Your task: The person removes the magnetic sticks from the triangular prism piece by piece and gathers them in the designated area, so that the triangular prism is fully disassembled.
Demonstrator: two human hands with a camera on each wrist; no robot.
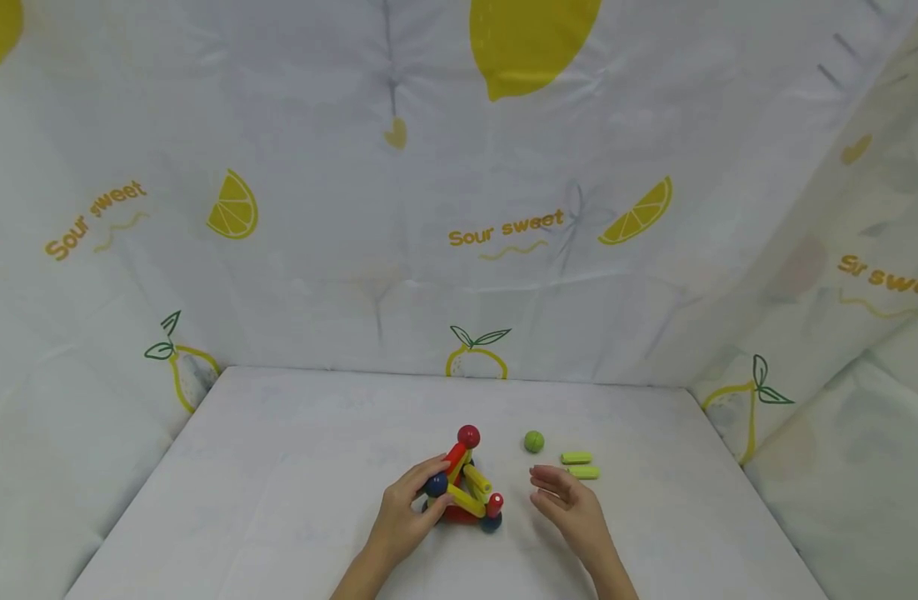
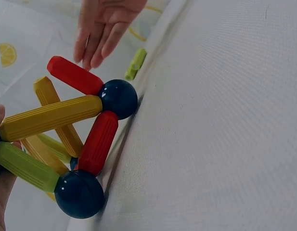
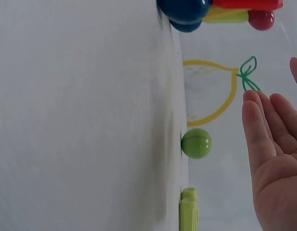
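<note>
Rod-and-ball assembly [image 1: 468, 502] is near the middle of the tabletop [image 1: 294, 475], toward the near side, between the two hands. Left hand [image 1: 408, 510] has it: grip closed around the blue ball [image 1: 436, 484] at the left corner, thumb on the near side, fingers on the far side. Right hand [image 1: 575, 507]: grip empty, fingers extended and slightly bent, thumb apart, palm toward the assembly. It's raised off the tabletop, clear of the assembly.

Build: red, yellow and light-green rods joined at blue balls, red ball [image 1: 469, 436] on top. From the near-right blue ball [image 1: 491, 523], a short red rod [image 1: 495, 504] sticks up, free at its upper end. Yellow rod [image 2: 52, 118] ties that same ball to the gripped one. Another yellow rod [image 2: 58, 113] inside also shows a free end. Base balls are down by the tabletop; can't confirm contact on each.

Loose parts, right of the assembly: green ball [image 1: 534, 442], then two light-green rods [image 1: 576, 458] farther right, lying side by side, close to the right hand's fingertips in the head view.

Backdrop [image 1: 316, 292] behind: pale cloth, lemon prints, "Sour sweet" lettering.
</note>
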